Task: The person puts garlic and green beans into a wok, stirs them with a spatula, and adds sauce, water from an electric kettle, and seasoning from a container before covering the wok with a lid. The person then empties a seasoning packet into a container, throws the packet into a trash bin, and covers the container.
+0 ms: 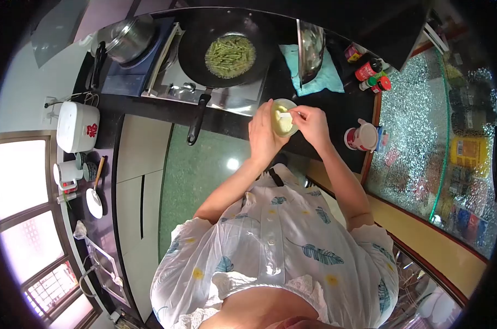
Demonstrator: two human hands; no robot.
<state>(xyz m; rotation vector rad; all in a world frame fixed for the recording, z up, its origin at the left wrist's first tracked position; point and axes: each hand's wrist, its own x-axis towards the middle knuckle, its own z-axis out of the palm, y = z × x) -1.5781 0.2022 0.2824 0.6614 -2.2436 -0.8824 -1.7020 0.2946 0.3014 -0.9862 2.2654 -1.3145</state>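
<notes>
My left hand (264,134) is wrapped round a small round tub (292,104) and holds it over the counter's front edge. Pale yellow contents (283,125) show inside it; their kind I cannot make out. Fingers of my right hand (312,127) pinch a small white spoon (284,115), whose end dips into the tub. Beyond and to the left, a black wok (191,60) stands on the gas stove (237,100) with cut green beans (230,56) in bubbling liquid. Its long handle (196,123) points toward me.
A steel pot (130,41) sits at the far left. Right of the wok are a tilted shiny lid (310,55), a teal cloth (330,74), several seasoning bottles (369,70) and a white-and-red tub (361,136). A white rice cooker (77,127) and a rice paddle (95,202) lie along the left counter.
</notes>
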